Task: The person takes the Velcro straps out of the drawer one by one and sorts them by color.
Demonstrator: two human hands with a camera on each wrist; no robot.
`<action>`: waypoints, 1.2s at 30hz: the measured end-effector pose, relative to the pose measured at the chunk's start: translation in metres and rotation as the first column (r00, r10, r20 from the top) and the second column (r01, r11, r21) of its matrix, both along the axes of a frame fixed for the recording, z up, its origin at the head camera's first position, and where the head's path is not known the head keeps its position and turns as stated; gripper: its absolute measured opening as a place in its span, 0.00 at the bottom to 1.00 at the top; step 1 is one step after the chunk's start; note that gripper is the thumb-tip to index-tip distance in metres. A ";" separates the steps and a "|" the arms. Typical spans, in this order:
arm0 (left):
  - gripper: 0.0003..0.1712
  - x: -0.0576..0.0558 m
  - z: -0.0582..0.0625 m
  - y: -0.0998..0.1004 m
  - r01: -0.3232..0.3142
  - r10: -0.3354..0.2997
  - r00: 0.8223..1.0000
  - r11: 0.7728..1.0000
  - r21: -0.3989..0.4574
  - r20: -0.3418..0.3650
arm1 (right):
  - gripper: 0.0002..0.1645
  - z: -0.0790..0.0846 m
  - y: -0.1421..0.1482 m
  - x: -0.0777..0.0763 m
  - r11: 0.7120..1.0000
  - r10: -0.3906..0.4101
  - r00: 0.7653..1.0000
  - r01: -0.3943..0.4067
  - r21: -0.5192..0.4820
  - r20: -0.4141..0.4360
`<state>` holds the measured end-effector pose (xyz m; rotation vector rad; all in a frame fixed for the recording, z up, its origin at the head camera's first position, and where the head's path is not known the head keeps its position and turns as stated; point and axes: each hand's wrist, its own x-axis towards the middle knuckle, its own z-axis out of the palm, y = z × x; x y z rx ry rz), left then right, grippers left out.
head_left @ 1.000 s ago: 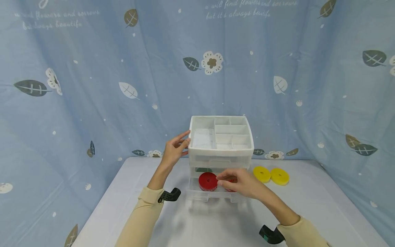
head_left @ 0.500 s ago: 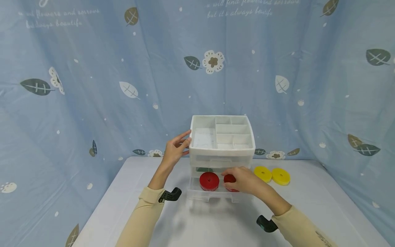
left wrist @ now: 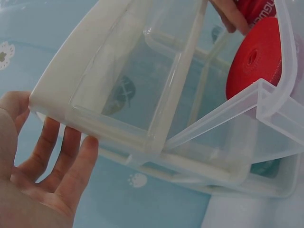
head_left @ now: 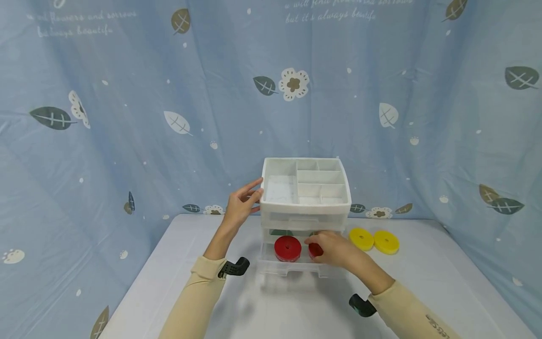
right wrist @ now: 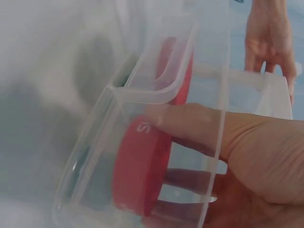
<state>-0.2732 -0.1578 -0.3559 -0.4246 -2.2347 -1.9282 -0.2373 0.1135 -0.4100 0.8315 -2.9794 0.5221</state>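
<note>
A white drawer unit (head_left: 305,210) with a divided top tray stands on the table, its clear lower drawer (head_left: 273,269) pulled out. Inside the drawer sit two red tape rolls, a left roll (head_left: 288,248) and a right roll (head_left: 314,251). My right hand (head_left: 336,248) holds the right roll, thumb on one side of the rim and fingers on the other, as the right wrist view shows through the drawer wall. My left hand (head_left: 240,207) touches the unit's left side with spread fingers (left wrist: 78,171) near the edge of its top.
Two yellow rolls, one nearer (head_left: 361,239) and one farther right (head_left: 386,242), lie on the white table (head_left: 423,282) right of the unit. A blue patterned curtain (head_left: 228,117) hangs close behind the unit. The unit's upper drawer (head_left: 281,220) is pushed in.
My right hand has drawn away from the left red roll and moved slightly right, closing on the right red roll. My left hand stays at the unit's side.
</note>
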 end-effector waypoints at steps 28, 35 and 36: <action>0.26 -0.002 0.000 -0.002 0.021 -0.020 1.000 1.000 0.018 -0.015 | 0.24 0.005 -0.004 0.001 0.998 -0.038 0.999 0.040 0.043 -0.032; 0.25 -0.002 -0.002 -0.002 0.008 -0.008 1.000 1.000 0.008 -0.002 | 0.25 0.006 -0.001 0.003 0.999 -0.037 0.999 0.037 0.009 -0.011; 0.25 -0.002 -0.002 -0.002 0.005 -0.005 1.000 1.000 0.005 -0.002 | 0.26 0.006 -0.001 0.004 0.999 -0.039 0.999 0.039 0.008 -0.006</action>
